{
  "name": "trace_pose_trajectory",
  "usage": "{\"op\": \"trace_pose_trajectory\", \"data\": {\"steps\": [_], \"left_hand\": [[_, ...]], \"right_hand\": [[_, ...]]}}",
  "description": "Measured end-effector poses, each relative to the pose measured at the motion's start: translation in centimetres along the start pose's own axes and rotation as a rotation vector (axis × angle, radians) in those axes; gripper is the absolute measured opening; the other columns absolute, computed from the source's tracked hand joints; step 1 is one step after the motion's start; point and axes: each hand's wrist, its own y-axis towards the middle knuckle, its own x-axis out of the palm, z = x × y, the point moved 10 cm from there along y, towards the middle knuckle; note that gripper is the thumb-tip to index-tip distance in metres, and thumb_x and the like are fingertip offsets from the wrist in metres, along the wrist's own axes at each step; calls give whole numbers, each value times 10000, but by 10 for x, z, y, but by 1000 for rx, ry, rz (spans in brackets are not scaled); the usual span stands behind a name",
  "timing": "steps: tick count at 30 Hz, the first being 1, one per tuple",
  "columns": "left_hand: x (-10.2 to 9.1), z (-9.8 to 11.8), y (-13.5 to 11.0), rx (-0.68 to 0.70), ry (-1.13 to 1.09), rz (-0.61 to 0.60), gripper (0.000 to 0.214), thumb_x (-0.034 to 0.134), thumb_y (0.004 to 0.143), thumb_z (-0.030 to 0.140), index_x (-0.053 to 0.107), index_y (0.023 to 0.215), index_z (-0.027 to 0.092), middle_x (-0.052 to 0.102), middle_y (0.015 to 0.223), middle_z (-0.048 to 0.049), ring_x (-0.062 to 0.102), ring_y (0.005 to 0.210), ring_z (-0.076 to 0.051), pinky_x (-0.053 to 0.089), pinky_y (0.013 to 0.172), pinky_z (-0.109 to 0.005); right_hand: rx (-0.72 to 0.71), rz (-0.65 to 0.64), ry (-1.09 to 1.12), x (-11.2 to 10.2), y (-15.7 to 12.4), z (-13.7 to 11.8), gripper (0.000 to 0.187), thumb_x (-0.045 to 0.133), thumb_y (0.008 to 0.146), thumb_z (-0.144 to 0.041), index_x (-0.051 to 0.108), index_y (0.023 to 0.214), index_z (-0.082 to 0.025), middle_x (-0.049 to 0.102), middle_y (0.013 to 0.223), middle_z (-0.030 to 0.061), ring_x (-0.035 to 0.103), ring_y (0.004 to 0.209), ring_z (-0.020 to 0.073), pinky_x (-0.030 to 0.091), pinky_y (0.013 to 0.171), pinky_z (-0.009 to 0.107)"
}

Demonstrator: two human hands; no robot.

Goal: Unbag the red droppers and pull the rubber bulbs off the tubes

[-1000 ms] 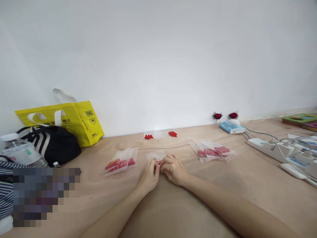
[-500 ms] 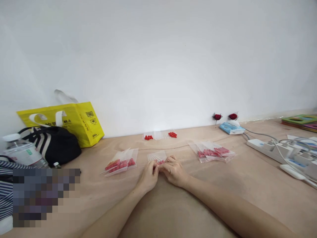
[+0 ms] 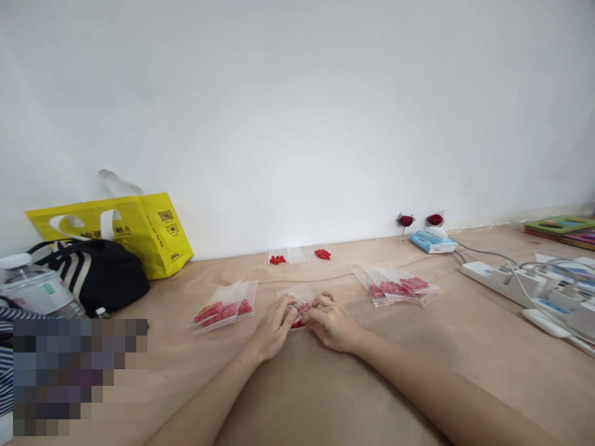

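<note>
A clear zip bag (image 3: 303, 308) holding several small red pieces lies on the table between my hands. My left hand (image 3: 275, 325) is closed at the bag's left side, fingers curled over it and thumb on its near part. At the right edge, the fingers of my right hand (image 3: 335, 323) are bent together in a pinch on the plastic. Overlapping filled bags (image 3: 225, 310) rest to the left of my hands. More filled bags (image 3: 397, 286) are fanned out to the right. What the red pieces are, I cannot make out.
Against the wall lie flat bags with loose red pieces (image 3: 277, 259) at either end. A yellow tote bag (image 3: 165, 232), black bag (image 3: 116, 272) and bottle (image 3: 41, 285) stand left. On the right are a tissue pack (image 3: 432, 243), red flowers (image 3: 435, 220) and a power strip (image 3: 493, 279) with cables.
My hands have drawn slightly apart, the left one moving left. More of the zip bag and its red pieces now shows between them. The view has shifted a little.
</note>
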Motion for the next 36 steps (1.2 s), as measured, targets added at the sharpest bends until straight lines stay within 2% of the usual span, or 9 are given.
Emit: {"op": "trace_pose_trajectory", "data": {"steps": [2,5,8,13,17,20,23,29,36], "left_hand": [[1,3,-2,50,84,-68,291,365,845,349,512,1065,226,569,1123,-39,457,1100,-199,247,1002,-398],[-2,9,-5,102,159,-88,255,373,849,339,534,1016,232,607,1041,-28,509,1029,-190,143,1045,-427],[-3,20,-10,143,155,-88,221,420,826,335,551,964,222,619,932,-36,552,896,-180,246,1002,-416],[2,24,-14,149,75,-145,323,534,743,283,531,1062,231,563,1095,-65,502,1015,-215,391,881,-356],[3,17,-13,116,36,-144,288,509,758,259,539,1044,236,580,1076,-49,528,983,-199,407,861,-331],[0,14,-12,94,37,-105,280,513,753,258,543,1031,230,593,1061,-44,534,985,-199,407,867,-328],[0,12,-11,75,32,-93,274,507,756,261,543,1025,225,601,1054,-45,543,977,-201,414,863,-332],[0,9,-10,50,14,-89,294,525,739,236,539,1031,209,603,1073,-51,544,995,-203,413,876,-336],[1,9,-9,45,24,-109,300,526,740,229,534,1039,199,597,1089,-49,539,1009,-191,408,891,-327]], "right_hand": [[15,-40,-29,-5,-4,11,164,520,709,-98,581,795,-224,611,705,-8,491,797,145,272,840,346],[75,-99,-64,-11,-10,31,164,524,700,-117,613,762,-240,629,695,-23,485,807,158,206,882,408],[169,-139,-53,-13,-13,47,163,516,742,-164,633,807,-255,646,749,-26,489,830,160,177,888,436],[255,-185,51,-4,-13,50,138,540,760,-247,654,832,-274,635,803,-14,495,810,152,268,811,375],[310,-212,205,9,-12,52,115,557,753,-246,664,794,-251,613,759,-8,501,774,149,327,753,322],[349,-267,461,23,-14,54,177,524,789,-309,648,867,-209,588,675,-23,492,638,116,368,633,252],[394,-289,656,33,-16,57,256,559,760,-368,625,925,-184,575,659,-35,478,582,100,374,569,221],[584,-250,677,46,-20,69,302,720,575,-258,620,843,-160,595,689,-26,503,602,103,392,566,214],[634,-258,705,47,-17,65,293,716,565,-235,603,824,-159,594,678,-30,500,594,94,392,567,212]]}}
